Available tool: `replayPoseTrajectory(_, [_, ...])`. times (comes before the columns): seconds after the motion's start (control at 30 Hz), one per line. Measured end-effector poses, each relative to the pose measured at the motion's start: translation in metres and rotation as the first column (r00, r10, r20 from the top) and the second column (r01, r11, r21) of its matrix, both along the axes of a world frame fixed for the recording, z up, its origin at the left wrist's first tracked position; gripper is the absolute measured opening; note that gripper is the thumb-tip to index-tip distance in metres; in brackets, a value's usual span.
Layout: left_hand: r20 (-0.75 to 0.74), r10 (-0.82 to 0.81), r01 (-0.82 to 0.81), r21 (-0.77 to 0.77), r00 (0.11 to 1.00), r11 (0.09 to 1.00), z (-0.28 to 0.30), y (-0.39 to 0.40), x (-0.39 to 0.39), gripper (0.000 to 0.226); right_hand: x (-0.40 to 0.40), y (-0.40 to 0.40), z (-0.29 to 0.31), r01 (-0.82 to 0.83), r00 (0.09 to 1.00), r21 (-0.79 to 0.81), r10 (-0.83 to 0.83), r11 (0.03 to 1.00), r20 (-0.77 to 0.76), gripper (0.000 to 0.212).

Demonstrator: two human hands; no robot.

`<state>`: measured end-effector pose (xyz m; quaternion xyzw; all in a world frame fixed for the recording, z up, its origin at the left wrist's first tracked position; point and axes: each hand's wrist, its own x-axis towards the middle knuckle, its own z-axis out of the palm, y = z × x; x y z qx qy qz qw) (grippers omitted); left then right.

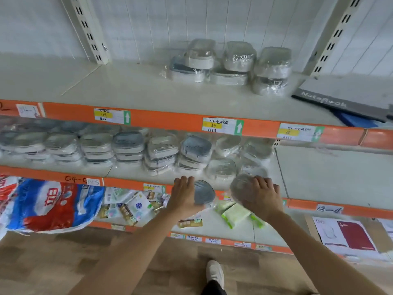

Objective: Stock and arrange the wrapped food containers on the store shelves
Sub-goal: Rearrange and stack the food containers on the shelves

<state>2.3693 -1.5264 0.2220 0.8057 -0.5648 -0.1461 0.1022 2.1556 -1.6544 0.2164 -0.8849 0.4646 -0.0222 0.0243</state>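
Note:
My left hand [183, 195] grips a wrapped grey-lidded container [203, 193] in front of the middle shelf's orange edge. My right hand [263, 195] grips a second wrapped container [241, 188], clear and pale, just to the right of the first. Behind them the middle shelf [308, 177] carries stacks of several wrapped containers [127, 145] running from the far left to about the middle. On the top shelf [127, 90] a small group of wrapped containers [231, 64] is stacked two high against the back wall.
A grey notebook [344, 96] lies on the top shelf at the right. The bottom shelf holds small packets [236, 213] and a red and blue bag [49, 205]. Paper sheets [344, 235] lie at lower right. My shoe [215, 273] stands on the wooden floor.

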Motion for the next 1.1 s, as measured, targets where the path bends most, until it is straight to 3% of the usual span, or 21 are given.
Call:
replayPoseTrajectory(0.17, [-0.034,-0.043,0.034,-0.208,0.999,0.978,-0.049,-0.085,-0.015,0.067,-0.003,-0.074,-0.043,0.117,0.982,0.008,-0.117,0.993,0.148,0.068])
replayPoseTrajectory(0.4, [0.195,-0.073,0.137,-0.341,0.978,0.930,-0.104,-0.182,-0.024,0.056,-0.001,-0.152,-0.098,0.101,0.941,0.049,-0.112,0.994,0.318,0.072])
replayPoseTrajectory(0.6, [0.374,-0.026,0.123,-0.239,0.927,0.963,-0.116,-0.195,-0.023,0.057,-0.004,-0.160,-0.113,0.236,0.932,-0.002,-0.226,0.972,0.284,0.063])
replayPoseTrajectory(0.77, [0.395,0.051,0.041,-0.220,0.917,0.975,-0.107,-0.208,-0.026,0.055,0.007,-0.150,-0.111,0.215,0.938,-0.104,-0.176,0.971,0.299,0.045])
replayPoseTrajectory(0.87, [0.438,0.019,0.065,-0.176,0.899,0.982,-0.109,-0.211,-0.031,0.057,0.010,-0.141,-0.116,0.185,0.969,-0.081,-0.168,0.979,0.182,0.054])
replayPoseTrajectory(1.0, [0.354,-0.107,0.134,-0.052,0.929,0.990,-0.108,-0.196,-0.032,0.069,0.004,-0.145,-0.103,0.126,0.992,0.009,-0.125,0.992,-0.027,0.067])
replayPoseTrajectory(1.1, [0.281,-0.182,0.200,-0.039,0.942,0.979,-0.092,-0.179,-0.030,0.068,0.007,-0.133,-0.082,0.101,0.994,-0.015,-0.102,0.995,-0.031,0.063])
